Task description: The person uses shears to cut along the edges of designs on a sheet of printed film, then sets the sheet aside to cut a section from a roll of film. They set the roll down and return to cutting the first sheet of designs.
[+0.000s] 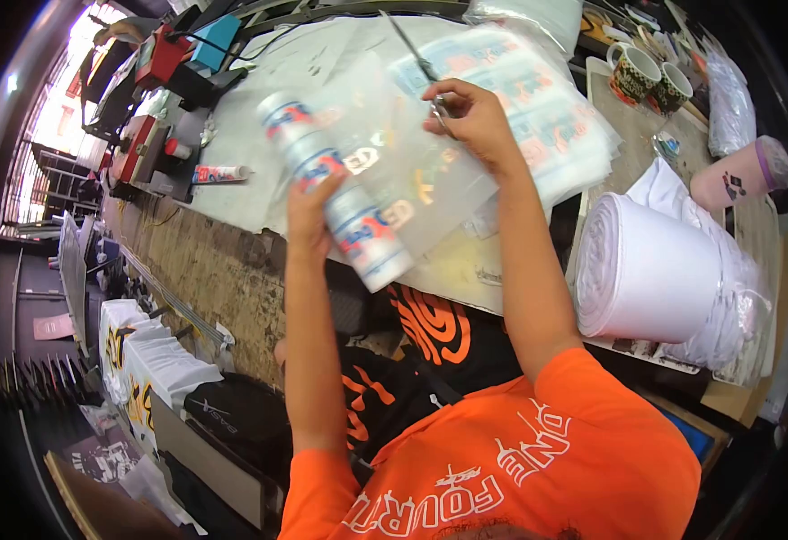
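My left hand (313, 211) is closed on a white printed strip (374, 238) with repeated red and blue lettering. The strip is smeared by motion and lies slantwise above the table. My right hand (470, 117) grips a pair of scissors (416, 58), their blades pointing up and away from me. Below the hands is a translucent sheet (448, 193) with shiny lettering on it. To the right of the scissors lie several overlapping printed sheets (556, 112) with pale blue and pinkish designs.
A large white fabric roll (650, 270) stands at the right, near a pink tumbler (740, 171) and two patterned mugs (632, 74). A small printed piece (220, 175) lies left on the table. Red and black machines (156, 63) stand at the upper left.
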The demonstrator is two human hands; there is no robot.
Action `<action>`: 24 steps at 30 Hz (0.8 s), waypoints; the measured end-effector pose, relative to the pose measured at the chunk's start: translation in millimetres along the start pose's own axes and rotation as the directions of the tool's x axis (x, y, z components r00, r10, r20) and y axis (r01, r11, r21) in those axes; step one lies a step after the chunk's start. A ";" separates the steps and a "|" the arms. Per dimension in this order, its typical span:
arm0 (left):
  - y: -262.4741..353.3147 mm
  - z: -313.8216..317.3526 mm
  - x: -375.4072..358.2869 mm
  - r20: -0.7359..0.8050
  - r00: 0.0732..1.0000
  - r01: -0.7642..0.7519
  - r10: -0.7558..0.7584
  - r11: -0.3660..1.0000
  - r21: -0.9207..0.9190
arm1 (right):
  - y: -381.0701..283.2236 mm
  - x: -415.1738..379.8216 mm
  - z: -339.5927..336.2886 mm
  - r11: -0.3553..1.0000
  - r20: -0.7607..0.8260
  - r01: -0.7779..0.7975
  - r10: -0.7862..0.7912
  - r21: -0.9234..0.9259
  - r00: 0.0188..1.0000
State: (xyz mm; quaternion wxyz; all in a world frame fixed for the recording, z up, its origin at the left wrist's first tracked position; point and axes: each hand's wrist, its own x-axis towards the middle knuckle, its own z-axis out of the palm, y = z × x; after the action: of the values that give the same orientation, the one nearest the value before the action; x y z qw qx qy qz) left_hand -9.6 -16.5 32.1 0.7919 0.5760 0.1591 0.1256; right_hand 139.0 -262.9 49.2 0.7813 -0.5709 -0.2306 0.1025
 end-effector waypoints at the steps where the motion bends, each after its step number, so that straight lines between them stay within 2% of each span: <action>1: -6.2 12.0 5.0 0.008 1.000 -0.015 0.015 1.000 0.018 | 0.6 0.8 -6.7 0.987 -0.047 -0.037 0.030 -0.156 0.998; 2: -11.6 23.1 8.8 0.000 1.000 -0.010 0.010 1.000 0.027 | 1.4 2.8 -13.3 0.948 -0.100 -0.078 0.049 -0.307 0.994; 3: -12.6 32.1 10.4 0.033 0.999 -0.014 0.013 0.999 0.035 | 3.4 3.0 -18.5 0.949 -0.095 -0.075 0.048 -0.308 0.994; 5: -17.5 42.3 13.3 -0.032 0.999 0.006 -0.001 0.988 0.154 | 5.8 0.4 -27.9 0.896 -0.215 -0.113 0.019 -0.430 0.976; 6: -19.7 41.4 12.4 -0.038 0.999 0.001 0.004 0.989 0.147 | 1.3 -2.8 -31.2 0.885 -0.212 -0.095 -0.004 -0.455 0.977; 8: -27.2 34.9 10.7 -0.134 0.974 -0.116 0.185 0.905 0.409 | -11.0 -7.3 -38.8 0.840 -0.210 -0.073 -0.050 -0.537 0.976; 9: -29.7 25.1 6.8 -0.143 0.972 -0.117 0.188 0.909 0.400 | -17.1 -9.1 -41.6 0.789 -0.217 -0.063 -0.090 -0.611 0.972; 11: -32.1 -8.7 -0.9 -0.098 0.886 -0.231 0.452 0.616 0.753 | -34.4 -10.0 -43.9 0.784 -0.234 -0.076 -0.090 -0.617 0.968; 12: -42.3 -29.4 0.3 -0.162 0.923 -0.242 0.350 0.853 0.463 | -46.0 -11.3 -44.1 0.737 -0.245 -0.071 -0.131 -0.672 0.960; 13: -39.1 -37.8 -2.6 -0.168 0.924 -0.236 0.344 0.857 0.458 | -54.0 -14.6 -44.3 0.688 -0.252 -0.069 -0.169 -0.723 0.953; 14: -35.6 -45.6 -3.0 -0.221 0.930 -0.223 0.293 0.929 0.294 | -58.4 -13.0 -46.5 0.596 -0.282 -0.076 -0.259 -0.799 0.924; 15: -31.8 -49.4 -3.4 -0.266 0.934 -0.213 0.238 0.970 0.119 | -71.5 -16.2 -39.5 0.571 -0.341 -0.123 -0.292 -0.811 0.893; 16: -31.1 -50.4 -4.6 -0.261 0.933 -0.243 0.247 0.969 0.045 | -73.9 -17.7 -39.7 0.578 -0.375 -0.106 -0.369 -0.809 0.850; 17: -31.5 -49.6 -5.4 -0.276 0.929 -0.247 0.248 0.968 0.038 | -76.8 -18.3 -40.0 0.584 -0.405 -0.087 -0.441 -0.807 0.801; 19: -18.7 -35.0 -13.5 -0.225 0.933 -0.286 0.280 0.958 0.006 | -102.3 -37.9 -19.3 0.612 -0.386 -0.047 -0.435 -0.789 0.814; 20: -8.0 -28.2 -21.3 -0.158 0.957 -0.247 0.243 0.969 -0.010 | -114.1 -53.5 -8.4 0.644 -0.383 -0.020 -0.430 -0.765 0.818; 21: -13.7 -30.7 -21.2 -0.161 0.959 -0.241 0.234 0.970 -0.023 | -119.2 -67.9 4.2 0.634 -0.377 -0.025 -0.428 -0.773 0.821; 23: -24.8 -39.1 -14.0 -0.002 0.944 -0.327 0.331 0.935 0.139 | -124.1 -99.3 35.6 0.889 -0.138 0.213 -0.290 -0.406 0.947; 24: -24.9 -36.7 -15.6 -0.044 0.945 -0.310 0.325 0.929 0.204 | -125.2 -121.6 51.6 0.930 -0.116 0.088 -0.137 -0.358 0.984</action>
State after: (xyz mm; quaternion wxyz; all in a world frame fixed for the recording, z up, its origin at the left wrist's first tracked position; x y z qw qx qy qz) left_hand -38.1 2.0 -0.4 0.6944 0.6634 0.1055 0.2580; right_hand -4.6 -311.7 149.6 0.6854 -0.6928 -0.2226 -0.0254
